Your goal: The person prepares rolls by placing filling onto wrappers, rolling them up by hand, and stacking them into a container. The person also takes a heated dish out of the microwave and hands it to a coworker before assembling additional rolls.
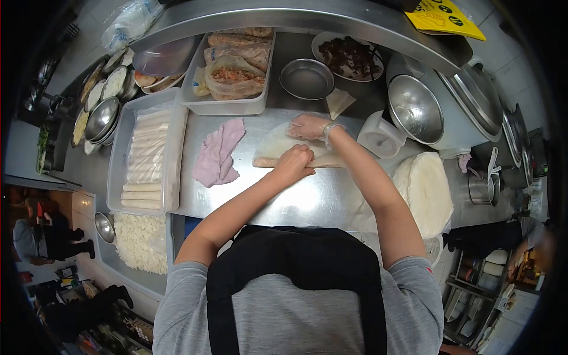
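A thin, pale spring roll wrapper lies on the steel worktop, its near edge folded into a long roll. My left hand is closed on this roll, its fingers curled over it. Beyond it, my right hand, apparently in a clear plastic glove, rests over the far part of the wrapper with its fingers stretched out. The roll's right end passes beneath my right forearm. A stack of round wrappers sits to the right, partly behind that arm. Finished spring rolls fill a plastic tub on the left.
A pink cloth lies left of the wrapper. Behind are a tub of bagged filling, a metal dish and a plate of dark food. A white scale and steel bowl stand right. An overhead shelf crosses the back.
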A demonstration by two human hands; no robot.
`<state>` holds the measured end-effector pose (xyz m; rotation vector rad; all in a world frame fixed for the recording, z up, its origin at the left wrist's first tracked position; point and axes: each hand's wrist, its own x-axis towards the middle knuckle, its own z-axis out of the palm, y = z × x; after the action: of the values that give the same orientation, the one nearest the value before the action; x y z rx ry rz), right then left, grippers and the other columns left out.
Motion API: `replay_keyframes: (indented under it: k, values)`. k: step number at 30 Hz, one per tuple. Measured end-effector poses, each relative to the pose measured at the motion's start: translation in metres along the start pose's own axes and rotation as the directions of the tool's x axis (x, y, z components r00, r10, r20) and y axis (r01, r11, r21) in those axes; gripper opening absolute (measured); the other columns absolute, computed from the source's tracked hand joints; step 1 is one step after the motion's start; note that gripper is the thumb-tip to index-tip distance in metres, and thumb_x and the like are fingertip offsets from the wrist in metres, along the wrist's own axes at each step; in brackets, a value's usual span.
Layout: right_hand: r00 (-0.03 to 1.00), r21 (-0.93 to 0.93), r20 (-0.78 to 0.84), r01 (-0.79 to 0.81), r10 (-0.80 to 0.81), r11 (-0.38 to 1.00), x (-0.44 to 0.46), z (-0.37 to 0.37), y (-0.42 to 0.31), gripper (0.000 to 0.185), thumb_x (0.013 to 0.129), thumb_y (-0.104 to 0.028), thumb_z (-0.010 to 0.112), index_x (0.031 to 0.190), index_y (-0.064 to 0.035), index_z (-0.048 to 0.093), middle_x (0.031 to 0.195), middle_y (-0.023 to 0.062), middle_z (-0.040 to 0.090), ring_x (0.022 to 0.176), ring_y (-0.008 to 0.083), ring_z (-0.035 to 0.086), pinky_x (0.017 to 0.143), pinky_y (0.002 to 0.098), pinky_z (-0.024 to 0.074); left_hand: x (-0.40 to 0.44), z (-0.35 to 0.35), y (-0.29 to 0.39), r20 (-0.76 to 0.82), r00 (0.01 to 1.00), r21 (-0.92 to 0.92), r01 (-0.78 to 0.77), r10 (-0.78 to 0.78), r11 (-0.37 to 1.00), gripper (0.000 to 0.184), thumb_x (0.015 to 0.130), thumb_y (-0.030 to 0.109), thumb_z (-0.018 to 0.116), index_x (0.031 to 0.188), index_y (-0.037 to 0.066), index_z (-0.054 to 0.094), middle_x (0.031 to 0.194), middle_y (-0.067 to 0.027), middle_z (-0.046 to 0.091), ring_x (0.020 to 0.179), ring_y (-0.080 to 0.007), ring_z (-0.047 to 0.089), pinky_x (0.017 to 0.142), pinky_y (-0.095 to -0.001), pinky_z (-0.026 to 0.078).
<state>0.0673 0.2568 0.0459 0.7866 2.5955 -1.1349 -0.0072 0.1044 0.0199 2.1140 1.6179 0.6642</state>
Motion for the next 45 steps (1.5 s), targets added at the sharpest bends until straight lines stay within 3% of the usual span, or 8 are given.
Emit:
replay_keyframes:
  k: [14, 17, 20, 25, 28, 34, 42, 45]
  values:
    - [0.997, 0.123, -0.034, 0.069, -0.065, 0.990, 0.001, 0.000, 0.008, 0.037, 0.086, -0.037, 0.057, 0.090, -0.0013, 0.064, 0.077, 0.0127, 0.062, 0.072, 0.0226, 0.055, 0.069, 0.0384, 0.0426, 0.026, 0.023, 0.021, -0.044, 0.998, -0.099, -0.050, 0.046, 0.994, 0.033, 0.065, 0.014, 0.079, 0.091, -0.002, 0.065, 0.093, -0.0181, 0.062, 0.094, -0.0340, 0.059, 0.083, -0.0407, 0.048]
    - [0.997, 0.036, 0.072, -0.005, 0.002, 0.999, 0.001, -0.003, 0.004, 0.033, 0.090, -0.033, 0.053, 0.097, -0.0021, 0.061, 0.083, 0.0086, 0.061, 0.076, 0.0185, 0.052, 0.072, 0.0335, 0.0433, 0.027, 0.024, 0.023, -0.022, 0.996, -0.089, -0.082, 0.081, 0.993, 0.034, 0.065, 0.013, 0.078, 0.092, -0.002, 0.065, 0.094, -0.0187, 0.063, 0.094, -0.0345, 0.059, 0.084, -0.0413, 0.048]
    - [0.998, 0.098, 0.023, 0.055, -0.058, 0.994, 0.009, 0.001, 0.014, 0.037, 0.087, -0.038, 0.057, 0.089, -0.0011, 0.062, 0.071, 0.0089, 0.059, 0.068, 0.0195, 0.051, 0.065, 0.0369, 0.0413, 0.032, 0.027, 0.031, -0.001, 0.998, -0.098, -0.058, 0.058, 0.994, 0.034, 0.066, 0.013, 0.078, 0.092, -0.003, 0.065, 0.094, -0.0191, 0.063, 0.095, -0.0349, 0.059, 0.084, -0.0418, 0.048]
    - [0.993, 0.197, 0.115, -0.002, -0.021, 0.980, 0.002, -0.004, 0.009, 0.024, 0.090, -0.025, 0.053, 0.094, -0.0025, 0.061, 0.076, 0.0004, 0.055, 0.071, 0.0111, 0.048, 0.064, 0.0287, 0.0414, 0.034, 0.035, 0.031, -0.060, 0.989, -0.099, -0.137, 0.131, 0.986, 0.036, 0.065, 0.013, 0.079, 0.093, -0.003, 0.063, 0.095, -0.0199, 0.063, 0.095, -0.0353, 0.059, 0.083, -0.0424, 0.048]
    - [0.991, 0.163, 0.130, 0.008, -0.029, 0.987, 0.004, -0.007, 0.008, 0.023, 0.090, -0.024, 0.053, 0.095, -0.0030, 0.061, 0.076, -0.0010, 0.053, 0.070, 0.0103, 0.046, 0.063, 0.0269, 0.0405, 0.041, 0.037, 0.034, 0.050, 0.997, -0.151, -0.045, 0.053, 0.987, 0.039, 0.065, 0.014, 0.079, 0.096, -0.004, 0.062, 0.095, -0.0201, 0.062, 0.093, -0.0359, 0.059, 0.083, -0.0427, 0.048]
    - [0.991, 0.233, 0.123, 0.012, -0.042, 0.972, 0.006, -0.003, 0.012, 0.024, 0.090, -0.025, 0.054, 0.092, -0.0028, 0.061, 0.074, -0.0006, 0.052, 0.069, 0.0107, 0.045, 0.062, 0.0283, 0.0400, 0.040, 0.050, 0.035, 0.031, 0.997, -0.171, -0.062, 0.069, 0.983, 0.039, 0.065, 0.012, 0.079, 0.097, -0.003, 0.062, 0.098, -0.0196, 0.061, 0.095, -0.0364, 0.058, 0.085, -0.0425, 0.047]
    - [0.993, 0.096, 0.086, 0.067, -0.076, 0.993, 0.002, -0.004, 0.006, 0.026, 0.090, -0.028, 0.056, 0.091, -0.0020, 0.060, 0.071, 0.0020, 0.052, 0.069, 0.0118, 0.046, 0.063, 0.0301, 0.0406, 0.028, 0.059, 0.037, -0.062, 0.974, 0.079, -0.214, 0.220, 0.973, 0.051, 0.073, 0.024, 0.074, 0.114, 0.001, 0.054, 0.114, -0.0163, 0.055, 0.109, -0.0336, 0.051, 0.093, -0.0418, 0.042]
    - [0.996, 0.049, 0.021, 0.091, -0.092, 0.995, 0.005, 0.005, 0.007, 0.029, 0.089, -0.030, 0.055, 0.090, -0.0015, 0.061, 0.074, 0.0067, 0.057, 0.072, 0.0163, 0.051, 0.067, 0.0339, 0.0429, 0.024, 0.050, 0.027, -0.137, 0.939, -0.031, -0.321, 0.314, 0.946, 0.045, 0.072, 0.026, 0.075, 0.105, 0.001, 0.057, 0.104, -0.0145, 0.059, 0.103, -0.0326, 0.053, 0.090, -0.0417, 0.043]
